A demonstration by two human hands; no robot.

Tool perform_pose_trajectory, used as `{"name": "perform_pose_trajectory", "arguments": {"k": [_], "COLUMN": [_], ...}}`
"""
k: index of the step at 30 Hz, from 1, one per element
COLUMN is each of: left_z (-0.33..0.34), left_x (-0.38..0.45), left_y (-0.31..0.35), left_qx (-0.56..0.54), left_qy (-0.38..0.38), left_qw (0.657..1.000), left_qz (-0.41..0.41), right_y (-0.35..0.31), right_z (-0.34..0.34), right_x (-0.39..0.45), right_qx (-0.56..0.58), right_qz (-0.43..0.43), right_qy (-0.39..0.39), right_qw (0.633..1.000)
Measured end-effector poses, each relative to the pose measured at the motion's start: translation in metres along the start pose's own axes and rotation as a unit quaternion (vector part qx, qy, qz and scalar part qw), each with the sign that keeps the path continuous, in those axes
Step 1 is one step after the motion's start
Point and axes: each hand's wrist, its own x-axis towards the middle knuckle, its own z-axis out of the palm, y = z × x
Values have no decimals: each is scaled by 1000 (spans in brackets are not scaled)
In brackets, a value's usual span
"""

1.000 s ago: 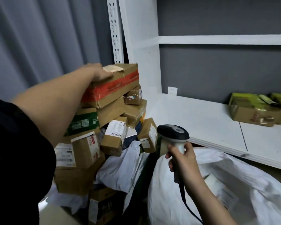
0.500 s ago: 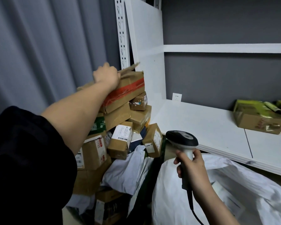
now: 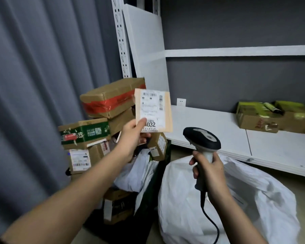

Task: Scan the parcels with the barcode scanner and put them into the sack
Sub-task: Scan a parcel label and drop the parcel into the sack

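Pinching a flat parcel point(image 3: 153, 110) label-forward, the left hand point(image 3: 132, 138) presents it unscanned to the barcode scanner point(image 3: 202, 140) gripped by the right hand point(image 3: 209, 171); the sack point(image 3: 236, 208) holds parcels, the pile point(image 3: 99, 124) remains.

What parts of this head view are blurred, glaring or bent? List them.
Head view: the label on the parcel is washed out by glare, only the large digits near the left hand readable; the green boxes on the shelf are smeared; the wide lens leans the shelf post; dim, soft room light; the scanner in the right hand is fairly sharp.
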Motion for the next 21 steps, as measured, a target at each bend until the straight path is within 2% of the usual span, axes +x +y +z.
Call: {"name": "perform_pose_trajectory", "arguments": {"k": [7, 12, 18, 21], "left_z": [5, 2, 6, 13], "left_x": [-64, -65, -50, -53], "left_y": [-65, -92, -101, -105], "left_qx": [-56, -1, 38, -1], "left_qy": [-58, -52, -38, -53], "left_qw": [994, 995, 996, 994], "left_qz": [-80, -84, -68, -95], "right_y": [-5, 0, 4, 9], "right_z": [-12, -20, -28, -25], "right_x": [-34, -41, -34, -34], "right_qx": [-4, -62, -108, -79], "right_qz": [-4, -2, -17, -9], "right_qy": [-33, -74, -63, -62], "right_qw": [999, 995, 992, 995]}}
